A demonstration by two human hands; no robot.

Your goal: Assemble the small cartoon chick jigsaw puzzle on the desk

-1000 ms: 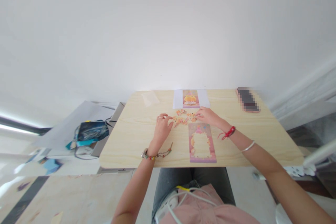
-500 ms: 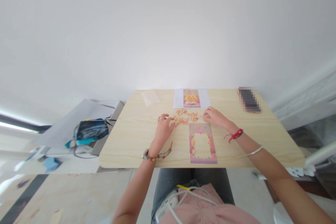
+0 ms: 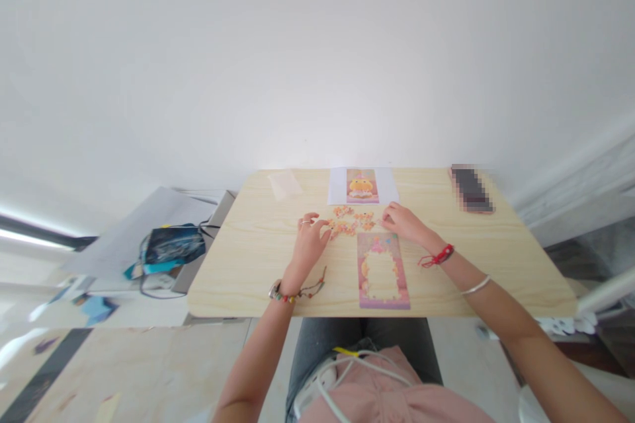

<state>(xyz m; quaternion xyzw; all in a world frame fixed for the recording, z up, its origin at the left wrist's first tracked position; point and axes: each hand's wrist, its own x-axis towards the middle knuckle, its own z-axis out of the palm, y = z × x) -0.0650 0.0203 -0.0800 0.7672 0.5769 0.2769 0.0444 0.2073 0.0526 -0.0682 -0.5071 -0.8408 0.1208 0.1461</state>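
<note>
Small orange and pink puzzle pieces [image 3: 346, 227] lie loose in a cluster on the table. My left hand [image 3: 311, 238] rests at the cluster's left edge, fingers curved and apart, thumb close to the nearest pieces. On the right side, my right hand [image 3: 401, 220] has its fingertips pinched together over what looks like a pale pink puzzle piece, mostly hidden by the fingers. Below the cluster lies a puzzle board [image 3: 364, 297], its border filled around a bare middle opening. Behind the pieces is a reference picture [image 3: 362, 186] of a yellow figure on a white sheet.
The wooden table [image 3: 238, 264] stands against a white wall. A clear plastic bag [image 3: 285, 185] lies at its back left and a blurred-out phone [image 3: 471, 189] at its back right. Left of the table, a dark bag [image 3: 176, 244] sits on a lower surface.
My right hand has shifted slightly left, toward the piece cluster, with its fingertips closer together. My left hand has hardly moved.
</note>
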